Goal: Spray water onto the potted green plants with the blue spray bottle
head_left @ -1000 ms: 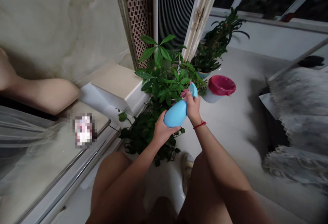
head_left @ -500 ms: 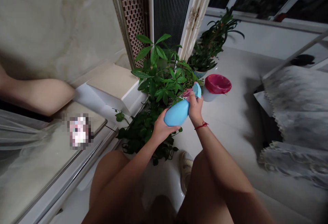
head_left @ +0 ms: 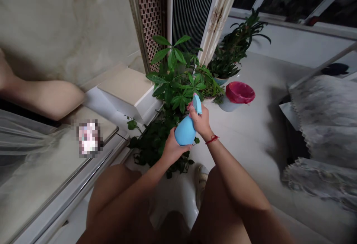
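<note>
A blue spray bottle (head_left: 185, 131) with a pink and blue spray head is tilted between my two hands, its top pointing away from me. My left hand (head_left: 173, 148) cups the bottle's base from below and the left. Around the neck and trigger of the spray head, my right hand (head_left: 201, 118) is closed; a red string bracelet (head_left: 212, 140) is on that wrist. Just past the bottle stands a green plant with broad, finger-like leaves (head_left: 172, 58). Darker trailing leaves (head_left: 150, 143) spread below and to the left of the bottle.
A bin with a red liner (head_left: 240, 93) stands on the pale floor, right of the plants. Behind it is another potted plant (head_left: 230, 58). White lace cloth (head_left: 329, 125) hangs at the right. On the left, a bent arm is above a ledge (head_left: 61, 166) holding a blurred-out item.
Both hands have moved the spray bottle slightly left and towards me, and it is now held more upright. The view has shifted a little.
</note>
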A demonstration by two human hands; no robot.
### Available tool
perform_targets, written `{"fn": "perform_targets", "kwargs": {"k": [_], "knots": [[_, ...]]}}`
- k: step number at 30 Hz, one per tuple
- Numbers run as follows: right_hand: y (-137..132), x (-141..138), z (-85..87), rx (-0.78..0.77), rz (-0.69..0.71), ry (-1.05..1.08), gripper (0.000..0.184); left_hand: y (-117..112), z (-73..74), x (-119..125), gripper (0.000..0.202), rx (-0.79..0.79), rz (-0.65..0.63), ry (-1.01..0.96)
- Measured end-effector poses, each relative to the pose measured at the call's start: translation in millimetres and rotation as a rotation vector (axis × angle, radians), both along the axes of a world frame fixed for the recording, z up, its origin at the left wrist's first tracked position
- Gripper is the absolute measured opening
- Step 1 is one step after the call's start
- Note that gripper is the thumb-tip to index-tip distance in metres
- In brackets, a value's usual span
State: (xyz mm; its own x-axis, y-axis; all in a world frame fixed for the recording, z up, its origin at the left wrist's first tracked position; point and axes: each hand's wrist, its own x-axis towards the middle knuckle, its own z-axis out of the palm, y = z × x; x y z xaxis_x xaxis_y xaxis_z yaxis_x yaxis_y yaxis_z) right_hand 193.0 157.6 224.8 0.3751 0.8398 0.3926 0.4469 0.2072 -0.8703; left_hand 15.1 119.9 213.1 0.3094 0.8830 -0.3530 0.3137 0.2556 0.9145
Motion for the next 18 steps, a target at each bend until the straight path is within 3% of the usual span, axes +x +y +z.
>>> {"fn": "perform_targets", "kwargs": {"k": [6, 18], "knots": [[11, -17, -7.2, 0.008, 0.020, 0.039, 0.044, 5, 0.5, -18, 0.096, 0.012, 0.042, 0.024], [22, -48, -8.6, -0.106, 0.069, 0.021, 0.038, 2, -17.1, -40, 0.098, -0.052, 0.096, -0.044]]}}
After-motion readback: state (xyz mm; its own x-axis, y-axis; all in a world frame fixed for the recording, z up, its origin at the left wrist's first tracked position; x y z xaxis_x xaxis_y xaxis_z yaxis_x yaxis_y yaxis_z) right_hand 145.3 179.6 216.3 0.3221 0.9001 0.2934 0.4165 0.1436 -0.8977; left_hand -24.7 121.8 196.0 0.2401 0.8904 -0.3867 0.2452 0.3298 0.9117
